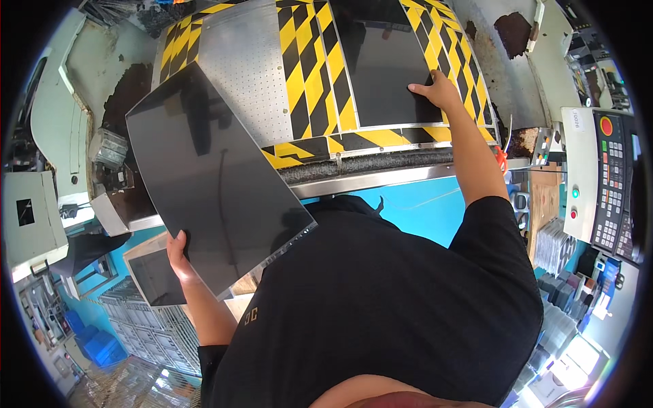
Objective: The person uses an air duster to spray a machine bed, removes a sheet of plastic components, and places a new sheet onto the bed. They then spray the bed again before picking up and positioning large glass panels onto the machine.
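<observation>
My left hand (179, 258) grips a large, glossy dark sheet (211, 183) by its lower left edge, thumb on the near face. The sheet is tilted up in front of the left part of a machine bed, and the fingers behind it are hidden. Over on the right, a second dark sheet (388, 81) lies flat in a bay of the bed. My right hand (437, 90) is at this sheet's right edge, thumb stretched out and fingers apart, with nothing held in it.
Yellow-and-black striped tape (309, 75) borders the bays. A perforated metal plate (248, 75) fills the left bay. A metal rail (367, 182) runs along the bed's front. To the right stands a control panel (609, 183) with buttons. Another dark panel (155, 275) sits low at left.
</observation>
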{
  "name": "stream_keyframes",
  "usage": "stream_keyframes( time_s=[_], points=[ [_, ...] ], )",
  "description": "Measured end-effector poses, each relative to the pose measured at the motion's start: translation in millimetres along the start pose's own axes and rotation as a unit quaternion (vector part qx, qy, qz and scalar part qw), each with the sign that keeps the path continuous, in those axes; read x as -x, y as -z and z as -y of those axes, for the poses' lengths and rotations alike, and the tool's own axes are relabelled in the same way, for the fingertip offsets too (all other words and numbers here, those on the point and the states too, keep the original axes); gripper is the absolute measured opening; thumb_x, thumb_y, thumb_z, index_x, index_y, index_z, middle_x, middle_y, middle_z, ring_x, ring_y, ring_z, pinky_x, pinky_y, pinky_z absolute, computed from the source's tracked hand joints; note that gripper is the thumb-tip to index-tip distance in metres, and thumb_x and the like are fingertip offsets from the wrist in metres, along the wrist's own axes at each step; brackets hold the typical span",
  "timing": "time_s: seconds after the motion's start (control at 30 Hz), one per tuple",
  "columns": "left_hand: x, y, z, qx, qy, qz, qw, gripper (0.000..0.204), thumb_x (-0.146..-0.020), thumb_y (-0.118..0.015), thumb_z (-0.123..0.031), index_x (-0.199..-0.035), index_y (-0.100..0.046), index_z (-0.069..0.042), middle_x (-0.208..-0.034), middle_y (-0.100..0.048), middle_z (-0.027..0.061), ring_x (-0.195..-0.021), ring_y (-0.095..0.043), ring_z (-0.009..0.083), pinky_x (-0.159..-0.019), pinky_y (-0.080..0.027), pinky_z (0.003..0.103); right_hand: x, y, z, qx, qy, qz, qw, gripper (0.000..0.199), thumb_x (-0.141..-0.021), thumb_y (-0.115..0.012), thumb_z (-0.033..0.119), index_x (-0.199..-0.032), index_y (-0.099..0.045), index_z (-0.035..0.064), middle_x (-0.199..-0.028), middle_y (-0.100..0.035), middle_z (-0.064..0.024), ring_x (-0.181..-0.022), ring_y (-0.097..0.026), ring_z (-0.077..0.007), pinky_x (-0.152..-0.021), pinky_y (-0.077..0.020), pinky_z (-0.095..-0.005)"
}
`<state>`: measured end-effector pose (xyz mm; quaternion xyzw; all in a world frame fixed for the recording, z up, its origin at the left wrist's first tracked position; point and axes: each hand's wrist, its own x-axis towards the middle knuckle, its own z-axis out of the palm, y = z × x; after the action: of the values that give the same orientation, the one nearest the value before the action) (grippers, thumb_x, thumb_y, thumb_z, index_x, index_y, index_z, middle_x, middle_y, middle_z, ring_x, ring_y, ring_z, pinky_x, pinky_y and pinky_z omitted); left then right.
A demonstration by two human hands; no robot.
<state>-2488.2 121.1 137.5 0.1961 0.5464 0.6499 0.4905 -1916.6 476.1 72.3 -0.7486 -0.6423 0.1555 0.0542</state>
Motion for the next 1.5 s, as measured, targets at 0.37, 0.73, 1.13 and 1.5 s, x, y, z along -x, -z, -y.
stream_keyframes(
  time_s=[0.37,0.73,1.13,1.5],
  points=[
    [3.3,-20.3,-4.0,0.013,0.009,0.007,1.0,0.054,-0.085,-0.058,-0.018,-0.135,-0.051,0.002,-0.119,-0.063,0.0135,-0.108,-0.062,0.0234,-0.094,-0.049,0.032,9.6,7.4,7.7,-0.003,-0.005,0.004,1.0,0.097,-0.067,-0.083,0.059,-0.134,-0.052,-0.0038,-0.122,-0.065,-0.0246,-0.114,-0.064,-0.0358,-0.096,-0.0503,-0.0418],
    [-10.5,-25.6,-9.9,0.037,0.033,0.031,0.998,0.057,-0.083,-0.056,-0.014,-0.137,-0.047,0.002,-0.12,-0.062,0.0148,-0.106,-0.064,0.0259,-0.093,-0.051,0.036,14.3,12.1,22.7,0.054,-0.039,0.004,0.998,0.095,-0.069,-0.079,0.063,-0.136,-0.052,0.0015,-0.123,-0.062,-0.0242,-0.116,-0.062,-0.0366,-0.097,-0.0498,-0.0435],
    [-98.1,-40.7,-16.1,0.071,0.144,0.111,0.981,0.048,-0.089,-0.06,-0.01,-0.136,-0.052,-0.003,-0.121,-0.065,0.0124,-0.111,-0.064,0.0262,-0.097,-0.051,0.038,147.8,-9.5,211.8,-0.485,0.051,0.501,0.715,0.057,-0.093,-0.069,0.033,-0.137,-0.048,0.0033,-0.118,-0.065,-0.0108,-0.104,-0.065,-0.0196,-0.09,-0.0538,-0.0345],
    [-256.8,-20.8,-25.6,-0.452,-0.091,0.244,0.853,0.069,-0.095,-0.063,-0.035,-0.152,-0.034,-0.01,-0.129,-0.062,0.0136,-0.115,-0.061,0.0266,-0.097,-0.048,0.036,100.3,-58.4,286.1,-0.642,-0.03,0.388,0.66,0.026,-0.094,-0.064,0.003,-0.119,-0.057,0.0065,-0.106,-0.07,-0.0059,-0.094,-0.07,-0.0166,-0.084,-0.0576,-0.0309]
  ],
)
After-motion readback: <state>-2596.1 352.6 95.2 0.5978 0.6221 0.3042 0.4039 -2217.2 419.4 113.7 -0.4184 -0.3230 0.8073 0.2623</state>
